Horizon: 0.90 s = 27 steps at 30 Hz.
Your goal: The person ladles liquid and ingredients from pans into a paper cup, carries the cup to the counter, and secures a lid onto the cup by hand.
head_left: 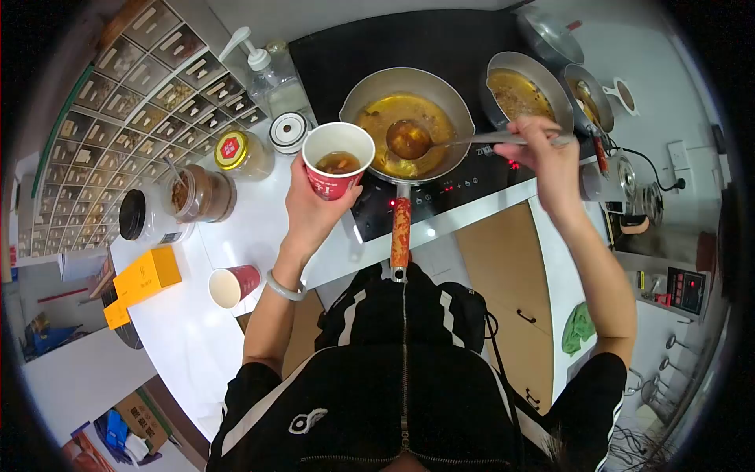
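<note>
My left hand (pixel 311 208) is wrapped around a red and white paper cup (pixel 330 182), which has some brown liquid with bits in it. In my right hand (pixel 543 161) is the metal handle of a ladle (pixel 409 140). The ladle's bowl, filled with brownish liquid, is over the saucepan (pixel 352 102); I cannot tell whether it touches the liquid there. Yellow-brown broth (pixel 405 106) fills the lower part of this pan, whose orange patterned handle points toward me. The cup is just left of the pan, at its rim in the view.
The saucepan stands on a black induction hob (pixel 338 47). A second pan of broth (pixel 511 86) is at the right. Left are a pump bottle (pixel 279 86), a yellow-lidded jar (pixel 240 153), an open jar with a spoon (pixel 208 193), another paper cup (pixel 228 289) and yellow boxes (pixel 147 277).
</note>
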Available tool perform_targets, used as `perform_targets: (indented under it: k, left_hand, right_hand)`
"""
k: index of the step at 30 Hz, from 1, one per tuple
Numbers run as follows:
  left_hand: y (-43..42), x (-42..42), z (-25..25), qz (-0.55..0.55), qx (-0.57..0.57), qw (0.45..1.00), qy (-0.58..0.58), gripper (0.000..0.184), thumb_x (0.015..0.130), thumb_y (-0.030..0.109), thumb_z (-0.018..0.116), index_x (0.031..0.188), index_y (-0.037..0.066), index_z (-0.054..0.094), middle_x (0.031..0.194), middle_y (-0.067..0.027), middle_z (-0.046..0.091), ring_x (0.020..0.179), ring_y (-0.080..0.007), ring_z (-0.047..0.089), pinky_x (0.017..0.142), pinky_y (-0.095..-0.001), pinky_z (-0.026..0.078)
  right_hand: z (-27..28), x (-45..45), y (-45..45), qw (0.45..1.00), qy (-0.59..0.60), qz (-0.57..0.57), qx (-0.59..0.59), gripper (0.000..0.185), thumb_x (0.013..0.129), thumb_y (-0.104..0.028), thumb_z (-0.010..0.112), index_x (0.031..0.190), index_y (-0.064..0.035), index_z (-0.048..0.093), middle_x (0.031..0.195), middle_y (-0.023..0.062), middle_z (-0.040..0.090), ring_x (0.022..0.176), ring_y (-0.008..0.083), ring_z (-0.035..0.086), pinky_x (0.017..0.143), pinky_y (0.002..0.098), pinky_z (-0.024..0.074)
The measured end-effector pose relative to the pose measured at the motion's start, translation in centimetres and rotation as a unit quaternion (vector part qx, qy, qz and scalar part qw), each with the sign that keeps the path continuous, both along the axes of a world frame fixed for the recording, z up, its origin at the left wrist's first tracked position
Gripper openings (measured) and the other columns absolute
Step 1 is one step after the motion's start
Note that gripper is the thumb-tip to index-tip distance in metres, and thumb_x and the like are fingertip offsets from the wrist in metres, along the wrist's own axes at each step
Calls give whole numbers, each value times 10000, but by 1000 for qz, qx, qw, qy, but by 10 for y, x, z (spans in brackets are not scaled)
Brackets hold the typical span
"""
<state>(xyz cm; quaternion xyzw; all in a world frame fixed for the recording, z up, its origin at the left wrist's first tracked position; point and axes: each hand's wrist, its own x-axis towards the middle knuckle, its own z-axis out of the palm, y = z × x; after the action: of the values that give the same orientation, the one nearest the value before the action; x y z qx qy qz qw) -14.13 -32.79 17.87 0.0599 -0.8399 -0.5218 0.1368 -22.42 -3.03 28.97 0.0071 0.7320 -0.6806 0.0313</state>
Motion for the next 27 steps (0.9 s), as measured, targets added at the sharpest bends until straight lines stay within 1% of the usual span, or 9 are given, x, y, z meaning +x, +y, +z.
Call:
perform_targets:
  k: [8,13,15,16,19,21,24,26,27]
  left_hand:
    - [6,-5,20,-45,-65,997,-2,887,629,285,815,1310,4,321,1199,-171,540,1091,-304,567,910,-391,466]
    - [20,-12,42,-97,-56,993,34,898,629,287,816,1314,-3,313,1208,-180,530,1094,-293,565,911,-375,468]
    - [30,-12,49,-116,-25,991,68,891,635,272,816,1317,2,310,1192,-177,538,1085,-286,570,904,-367,472]
    - [39,-8,56,-107,-26,991,73,855,630,227,822,1296,-3,339,1170,-168,546,1064,-265,578,901,-350,470]
    - [62,2,60,-137,3,983,122,798,635,202,826,1263,-5,380,1158,-146,549,1049,-227,576,892,-331,468]
    - [82,16,60,-179,37,980,81,724,647,138,821,1228,-5,412,1154,-131,548,1039,-203,569,893,-328,467]
    - [135,41,57,-226,98,962,119,636,694,28,784,1221,-18,430,1116,-128,579,958,-194,610,801,-300,528]
    - [178,64,65,-243,169,948,121,639,694,-44,755,1238,-41,418,1108,-149,592,956,-215,621,800,-307,542]
    - [187,71,57,-273,87,953,95,673,681,-19,776,1252,-27,420,1179,-151,561,1008,-215,601,840,-327,523]
  right_hand:
    - [81,22,-10,995,95,14,33,291,912,-243,554,972,34,618,917,100,643,750,190,680,690,272,539]
    - [91,63,-19,987,155,38,26,239,940,-191,526,965,31,611,957,97,618,768,189,668,718,288,522]
    - [91,97,-15,967,218,76,107,220,945,-127,485,956,59,601,932,117,621,802,184,655,737,294,509]
    - [84,109,-6,935,302,115,143,185,926,-75,470,938,56,600,915,125,627,828,210,651,745,304,506]
    - [53,150,27,710,519,232,416,134,839,-110,585,910,-3,621,880,142,650,891,285,643,793,435,534]
    - [39,189,34,678,612,177,366,120,782,-95,629,873,-16,631,905,131,633,894,283,641,825,440,543]
    - [28,249,75,659,606,157,418,123,721,-37,661,841,-19,640,907,133,621,856,299,650,839,425,551]
    - [18,280,99,600,626,125,482,187,727,-134,609,853,2,630,899,152,606,904,306,613,894,443,502]
    - [15,298,115,598,623,115,491,187,727,-134,609,853,2,630,899,152,606,904,306,613,894,443,502]
